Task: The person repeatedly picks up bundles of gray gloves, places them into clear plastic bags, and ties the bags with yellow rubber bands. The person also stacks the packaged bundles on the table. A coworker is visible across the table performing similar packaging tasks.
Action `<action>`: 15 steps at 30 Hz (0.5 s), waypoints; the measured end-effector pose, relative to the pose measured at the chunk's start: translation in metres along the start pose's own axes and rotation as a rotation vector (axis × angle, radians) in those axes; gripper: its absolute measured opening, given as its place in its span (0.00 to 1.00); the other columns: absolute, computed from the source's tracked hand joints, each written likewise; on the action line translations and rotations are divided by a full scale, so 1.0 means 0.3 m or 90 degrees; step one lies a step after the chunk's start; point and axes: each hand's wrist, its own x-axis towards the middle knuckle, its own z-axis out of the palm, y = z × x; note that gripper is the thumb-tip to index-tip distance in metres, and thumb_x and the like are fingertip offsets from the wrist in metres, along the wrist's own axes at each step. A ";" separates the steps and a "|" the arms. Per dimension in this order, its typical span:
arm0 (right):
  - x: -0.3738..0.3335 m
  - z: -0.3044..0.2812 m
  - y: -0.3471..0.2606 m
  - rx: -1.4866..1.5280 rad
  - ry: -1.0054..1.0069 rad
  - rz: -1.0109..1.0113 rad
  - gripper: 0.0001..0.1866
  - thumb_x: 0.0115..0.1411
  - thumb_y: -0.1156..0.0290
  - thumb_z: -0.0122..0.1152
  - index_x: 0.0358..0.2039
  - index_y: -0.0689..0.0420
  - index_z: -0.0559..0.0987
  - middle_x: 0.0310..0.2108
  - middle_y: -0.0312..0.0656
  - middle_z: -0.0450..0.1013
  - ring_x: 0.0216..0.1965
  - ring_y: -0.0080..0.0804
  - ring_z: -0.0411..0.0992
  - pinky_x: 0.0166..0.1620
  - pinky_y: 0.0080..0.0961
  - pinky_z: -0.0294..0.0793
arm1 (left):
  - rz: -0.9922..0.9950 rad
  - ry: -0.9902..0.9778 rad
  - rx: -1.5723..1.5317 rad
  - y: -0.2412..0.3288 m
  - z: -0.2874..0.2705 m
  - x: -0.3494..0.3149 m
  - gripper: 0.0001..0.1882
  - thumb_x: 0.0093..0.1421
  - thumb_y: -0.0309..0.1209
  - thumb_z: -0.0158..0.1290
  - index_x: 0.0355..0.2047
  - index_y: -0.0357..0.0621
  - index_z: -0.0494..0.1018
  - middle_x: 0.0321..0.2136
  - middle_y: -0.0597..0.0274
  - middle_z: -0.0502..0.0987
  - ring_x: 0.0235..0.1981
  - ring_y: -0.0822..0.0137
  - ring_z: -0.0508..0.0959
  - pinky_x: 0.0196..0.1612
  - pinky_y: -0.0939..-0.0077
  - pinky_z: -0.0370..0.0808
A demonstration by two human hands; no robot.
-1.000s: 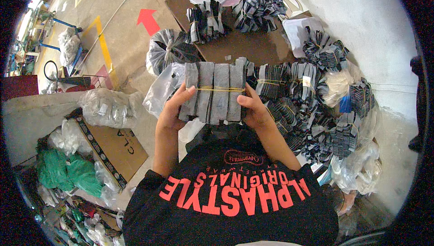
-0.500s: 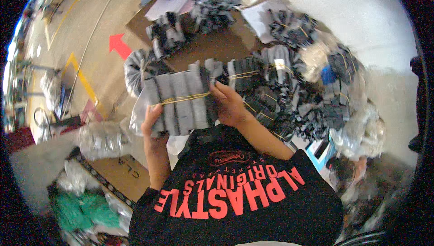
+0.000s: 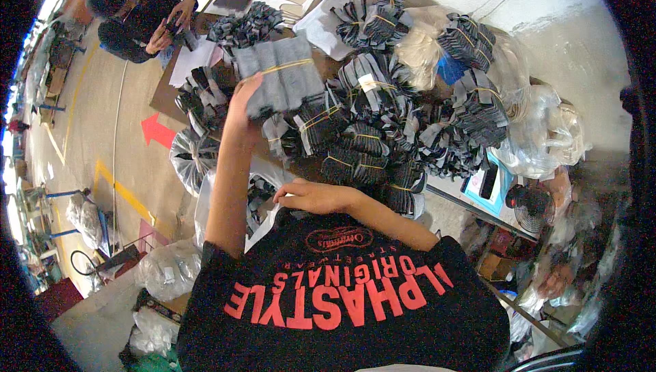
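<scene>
My left hand (image 3: 244, 98) stretches forward over the table, closed on the near left edge of a bundle of grey fabric pieces (image 3: 281, 88) wrapped with a yellow rubber band. The bundle is above other banded bundles; whether it rests on them I cannot tell. Close to my chest, my right hand (image 3: 318, 197) has its fingers curled at the edge of a white plastic bag (image 3: 268, 225) and seems to grip it. Inside this bag, dark and grey fabric pieces (image 3: 258, 194) show between my forearms.
Banded dark fabric bundles (image 3: 362, 143) crowd the table, with a loose heap (image 3: 246, 23) farther back. At far left a person (image 3: 147, 13) handles something small and dark. Clear plastic bags (image 3: 543, 122) and a phone (image 3: 488, 180) on a blue-white item are at right.
The grey bundle, held before me in both hands, has moved forward over the table in my left hand. My right hand let go and came back to the bag. The view shifted.
</scene>
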 end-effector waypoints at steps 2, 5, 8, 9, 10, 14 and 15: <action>-0.014 -0.020 -0.005 0.016 -0.003 0.031 0.28 0.72 0.46 0.42 0.55 0.56 0.76 0.53 0.53 0.72 0.57 0.48 0.66 0.65 0.41 0.60 | -0.108 -0.054 0.057 0.030 0.132 0.028 0.21 0.62 0.43 0.58 0.52 0.51 0.75 0.46 0.62 0.79 0.46 0.60 0.79 0.47 0.59 0.76; -0.047 -0.068 -0.044 0.046 -0.024 0.082 0.27 0.73 0.49 0.43 0.58 0.56 0.74 0.55 0.52 0.71 0.60 0.47 0.64 0.66 0.37 0.59 | -0.100 -0.119 -0.045 -0.103 0.179 0.189 0.20 0.61 0.40 0.59 0.53 0.51 0.75 0.48 0.61 0.79 0.47 0.58 0.80 0.47 0.56 0.77; -0.078 -0.074 -0.015 0.060 0.029 0.069 0.28 0.71 0.47 0.45 0.56 0.59 0.75 0.55 0.57 0.71 0.59 0.53 0.66 0.64 0.41 0.63 | -0.171 -0.197 -0.184 -0.157 0.311 0.212 0.19 0.61 0.40 0.59 0.51 0.51 0.75 0.46 0.60 0.81 0.47 0.55 0.80 0.49 0.52 0.76; -0.083 -0.080 -0.016 0.069 0.034 0.082 0.29 0.71 0.47 0.44 0.56 0.60 0.74 0.55 0.57 0.71 0.60 0.53 0.66 0.65 0.41 0.62 | -0.144 -0.211 -0.163 -0.177 0.351 0.197 0.19 0.61 0.42 0.58 0.50 0.51 0.76 0.46 0.60 0.82 0.48 0.56 0.80 0.49 0.52 0.76; -0.086 -0.088 -0.016 0.078 0.038 0.094 0.29 0.71 0.47 0.44 0.57 0.60 0.74 0.56 0.57 0.70 0.60 0.53 0.66 0.66 0.41 0.61 | -0.227 -0.225 -0.238 -0.187 0.389 0.206 0.19 0.62 0.43 0.57 0.50 0.51 0.76 0.46 0.60 0.81 0.48 0.56 0.80 0.50 0.52 0.76; -0.058 -0.115 0.008 0.119 0.045 0.052 0.29 0.72 0.51 0.44 0.62 0.61 0.71 0.63 0.57 0.67 0.65 0.53 0.63 0.69 0.40 0.57 | -0.197 -0.224 -0.136 -0.326 0.454 0.196 0.30 0.60 0.51 0.60 0.55 0.45 0.72 0.49 0.57 0.80 0.51 0.55 0.78 0.55 0.50 0.72; -0.047 -0.114 0.016 0.166 0.040 0.044 0.29 0.72 0.52 0.44 0.63 0.61 0.70 0.64 0.57 0.65 0.66 0.53 0.61 0.70 0.39 0.56 | -0.162 -0.164 0.121 -0.377 0.453 0.202 0.36 0.58 0.55 0.61 0.57 0.41 0.69 0.50 0.53 0.79 0.49 0.55 0.79 0.52 0.53 0.75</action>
